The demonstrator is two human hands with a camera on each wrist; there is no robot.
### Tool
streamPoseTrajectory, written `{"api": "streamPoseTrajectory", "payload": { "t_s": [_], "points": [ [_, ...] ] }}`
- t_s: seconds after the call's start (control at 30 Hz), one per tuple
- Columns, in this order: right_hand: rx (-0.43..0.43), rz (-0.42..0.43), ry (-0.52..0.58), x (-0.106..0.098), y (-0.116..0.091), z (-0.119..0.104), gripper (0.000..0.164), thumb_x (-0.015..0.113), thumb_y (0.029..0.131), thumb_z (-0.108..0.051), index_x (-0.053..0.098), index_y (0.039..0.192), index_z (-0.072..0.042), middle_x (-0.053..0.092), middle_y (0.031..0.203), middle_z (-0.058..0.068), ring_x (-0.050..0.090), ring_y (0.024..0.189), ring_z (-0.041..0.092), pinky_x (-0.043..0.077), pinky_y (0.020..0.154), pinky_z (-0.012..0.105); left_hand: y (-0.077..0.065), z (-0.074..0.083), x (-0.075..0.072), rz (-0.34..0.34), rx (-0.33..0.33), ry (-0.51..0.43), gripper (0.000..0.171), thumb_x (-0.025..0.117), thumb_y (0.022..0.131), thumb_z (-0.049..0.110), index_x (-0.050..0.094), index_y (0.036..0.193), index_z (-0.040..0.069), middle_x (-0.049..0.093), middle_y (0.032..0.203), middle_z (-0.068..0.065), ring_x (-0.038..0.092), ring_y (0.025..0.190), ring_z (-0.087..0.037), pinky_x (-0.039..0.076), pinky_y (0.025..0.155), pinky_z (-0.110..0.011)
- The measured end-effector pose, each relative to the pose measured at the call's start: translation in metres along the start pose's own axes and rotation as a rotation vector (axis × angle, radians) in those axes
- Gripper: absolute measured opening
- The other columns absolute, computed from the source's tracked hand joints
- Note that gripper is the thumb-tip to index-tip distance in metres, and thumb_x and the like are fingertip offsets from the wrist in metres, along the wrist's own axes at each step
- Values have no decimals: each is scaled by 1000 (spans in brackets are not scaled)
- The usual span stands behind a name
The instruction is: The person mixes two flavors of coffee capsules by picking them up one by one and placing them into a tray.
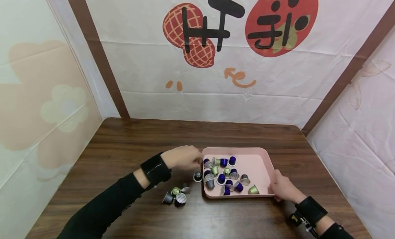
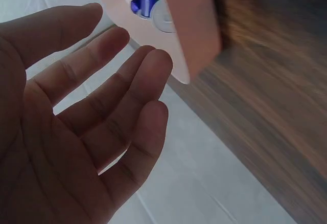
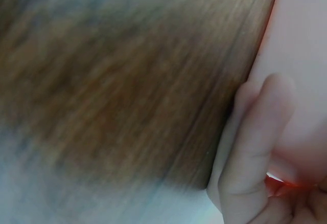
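Note:
My left hand (image 1: pixel 184 157) hovers by the left rim of a pink tray (image 1: pixel 256 162), its fingers loosely bent. In the left wrist view nothing lies between those fingers (image 2: pixel 115 109), and the tray's corner shows beyond them. My right hand (image 1: pixel 284 187) grips the tray's lower right edge, with its fingers (image 3: pixel 255 142) against the pink wall in the right wrist view. Several coffee capsules in purple, green and grey lie in the tray, mostly on its left half; one green capsule (image 1: pixel 253 190) sits near the front wall. A dark capsule (image 1: pixel 197 177) stands just outside the left wall.
A small group of coffee capsules lies on the wooden table (image 1: pixel 139 136) left of the tray, among them a silver-lidded one (image 1: pixel 180 198) and a dark one on its side (image 1: pixel 168 198). A printed white curtain (image 1: pixel 185 105) hangs behind the table's far edge.

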State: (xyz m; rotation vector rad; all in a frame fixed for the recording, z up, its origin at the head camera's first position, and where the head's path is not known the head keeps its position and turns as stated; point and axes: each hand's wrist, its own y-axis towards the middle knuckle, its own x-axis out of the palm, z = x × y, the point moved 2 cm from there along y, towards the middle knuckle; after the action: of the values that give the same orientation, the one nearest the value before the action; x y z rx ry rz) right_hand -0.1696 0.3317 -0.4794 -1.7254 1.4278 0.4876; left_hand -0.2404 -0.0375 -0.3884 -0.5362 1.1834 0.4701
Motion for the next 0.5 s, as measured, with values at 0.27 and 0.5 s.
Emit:
{"api": "streamPoseTrajectory", "payload": {
  "t_s": [0.27, 0.5],
  "points": [
    [-18, 2, -7, 0, 1, -1, 34, 44, 91, -3, 28, 120, 7, 50, 69, 12, 54, 49, 20, 47, 44, 33, -59, -13, 19, -8, -69, -45, 10, 66, 88, 26, 61, 88, 17, 52, 79, 5, 48, 67, -8, 42, 61, -27],
    [-33, 11, -10, 0, 0, -1, 29, 44, 92, -2, 30, 116, 7, 50, 68, 12, 53, 48, 20, 47, 43, 33, -92, -15, 45, -30, -127, -142, 29, 71, 83, 40, 55, 93, 18, 50, 83, 5, 44, 64, -8, 39, 57, -26]
  ]
}}
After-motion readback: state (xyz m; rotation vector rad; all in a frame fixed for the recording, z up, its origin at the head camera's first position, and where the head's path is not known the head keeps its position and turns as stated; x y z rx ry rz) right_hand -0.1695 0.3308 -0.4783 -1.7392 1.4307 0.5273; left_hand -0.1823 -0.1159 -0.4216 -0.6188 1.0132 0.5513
